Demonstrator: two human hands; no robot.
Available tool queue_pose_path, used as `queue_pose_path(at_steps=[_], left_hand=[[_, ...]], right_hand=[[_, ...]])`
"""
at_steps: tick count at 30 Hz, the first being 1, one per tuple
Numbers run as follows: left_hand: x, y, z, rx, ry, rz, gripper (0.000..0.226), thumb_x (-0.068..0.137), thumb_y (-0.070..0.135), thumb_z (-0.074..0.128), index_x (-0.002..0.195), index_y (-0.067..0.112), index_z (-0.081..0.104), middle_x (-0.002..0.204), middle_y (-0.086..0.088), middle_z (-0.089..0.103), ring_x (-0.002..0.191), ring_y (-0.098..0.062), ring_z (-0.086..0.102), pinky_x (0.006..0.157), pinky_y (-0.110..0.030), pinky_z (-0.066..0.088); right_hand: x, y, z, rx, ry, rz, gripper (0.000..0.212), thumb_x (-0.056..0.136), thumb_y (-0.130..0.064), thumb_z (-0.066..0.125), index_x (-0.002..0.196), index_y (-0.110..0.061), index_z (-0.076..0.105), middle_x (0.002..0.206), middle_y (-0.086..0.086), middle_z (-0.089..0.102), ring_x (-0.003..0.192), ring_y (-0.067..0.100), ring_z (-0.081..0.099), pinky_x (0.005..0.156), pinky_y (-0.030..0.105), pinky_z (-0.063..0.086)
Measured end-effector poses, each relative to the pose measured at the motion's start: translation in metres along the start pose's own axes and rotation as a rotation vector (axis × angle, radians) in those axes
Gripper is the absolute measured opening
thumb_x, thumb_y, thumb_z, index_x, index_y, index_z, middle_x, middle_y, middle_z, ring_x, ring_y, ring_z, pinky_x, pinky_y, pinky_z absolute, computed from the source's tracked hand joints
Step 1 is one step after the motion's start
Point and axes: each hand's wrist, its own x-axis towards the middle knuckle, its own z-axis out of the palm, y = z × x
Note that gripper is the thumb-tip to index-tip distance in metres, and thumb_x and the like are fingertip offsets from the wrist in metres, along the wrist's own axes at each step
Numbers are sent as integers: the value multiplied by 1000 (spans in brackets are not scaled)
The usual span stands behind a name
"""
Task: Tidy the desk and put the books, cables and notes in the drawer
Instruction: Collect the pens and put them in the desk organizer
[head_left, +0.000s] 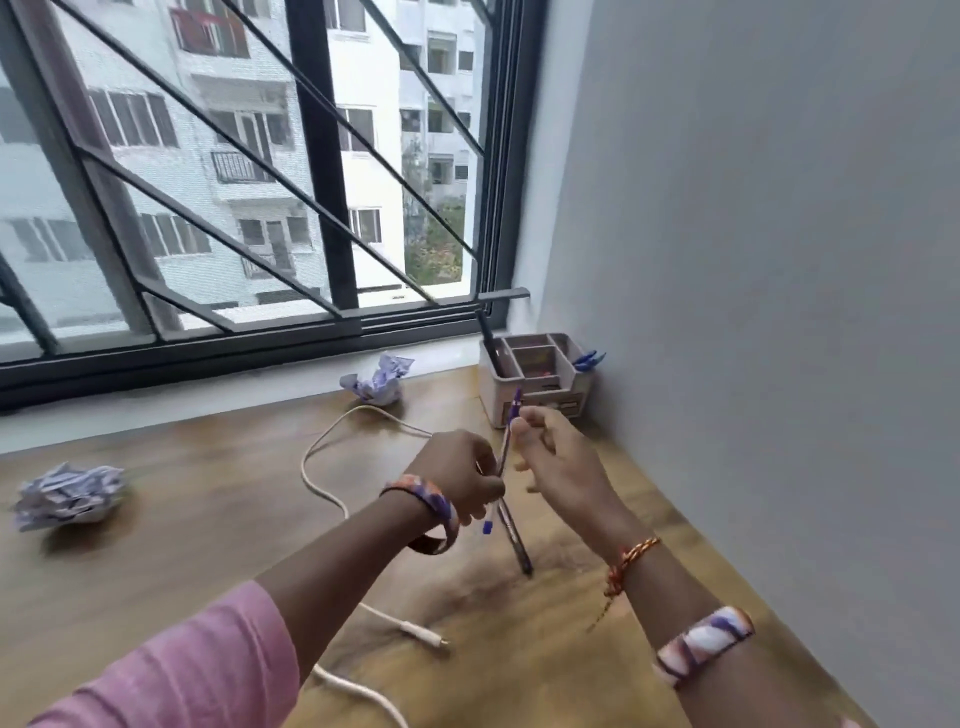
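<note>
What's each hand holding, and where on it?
Left hand grips two pens around mid-barrel. Right hand pinches the upper part of one pen; blur hides the exact contact.

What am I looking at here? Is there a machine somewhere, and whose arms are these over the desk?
No machine here: these are a person's two bare arms, seen from a wide-angle camera worn on the head, looking forward and down. That is why the window bars look bent.

The left hand grips a bundle of pens, and the right hand pinches the upper end of one of them, fingers otherwise loose.

On the wooden desk lie a white cable looping under the arms, and two crumpled paper balls, one at the left and one by the window sill. In the corner by the wall stands a small organizer with compartments, a dark pen standing in one. No drawer is in view.
</note>
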Motion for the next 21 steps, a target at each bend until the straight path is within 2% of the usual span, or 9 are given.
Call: queue_pose_path(at_steps=[1,3,5,8,11,13,15,18,21], left_hand=[[6,10,2,74,22,61,10,78,5,60,69,8,58,75,-21,68,65,-31,66,63,-37,56],[17,28,2,179,107,195,2,77,11,63,78,8,63,82,-16,69,74,-29,66,69,-34,53],[29,42,2,171,182,279,10,77,15,66,85,9,65,88,-11,69,82,-24,65,74,-31,51],[44,51,-5,129,254,273,23,78,24,70,95,11,64,92,-6,69,85,-20,64,77,-27,51],[53,46,-12,169,300,262,23,80,26,68,98,12,64,93,-4,70,79,-15,60,71,-20,42],[55,38,-15,195,305,256,22,81,24,67,99,12,65,93,-4,69,76,-12,56,68,-18,38],[56,29,-16,210,297,244,21,81,23,66,98,11,65,93,-4,69,76,-12,56,68,-18,37],[58,19,-17,225,282,224,18,79,22,67,94,13,66,91,-4,70,75,-13,57,69,-19,40],[58,12,-20,242,294,208,17,79,23,67,93,14,67,88,-2,69,76,-14,59,71,-21,44]], right_hand=[[6,-6,-7,78,27,-50,10,92,-35,53,102,-33,54,95,3,66,87,22,63,76,37,53],[19,-13,-21,80,118,-141,21,88,-22,61,109,-25,56,92,5,67,84,18,64,74,29,55],[36,-21,-38,12,253,-205,19,85,-12,65,103,-16,61,85,4,67,79,17,65,71,25,55],[69,-28,-64,-23,494,-289,18,84,-10,65,102,-7,64,83,1,64,75,19,65,72,26,55],[106,-29,-82,-96,674,-363,15,84,-7,64,98,-2,65,83,10,68,74,18,63,69,17,46],[124,-24,-88,-146,706,-337,15,84,-6,62,98,1,66,88,16,70,76,19,61,68,10,37],[139,-14,-89,-175,686,-270,18,84,-4,60,101,1,65,91,19,70,82,28,63,66,11,34],[148,-4,-85,-210,589,-161,30,81,-6,64,111,-1,62,97,17,68,91,31,64,78,22,44],[143,-6,-82,-222,617,-167,35,81,-5,66,116,-2,59,105,17,66,97,30,61,80,25,45]])
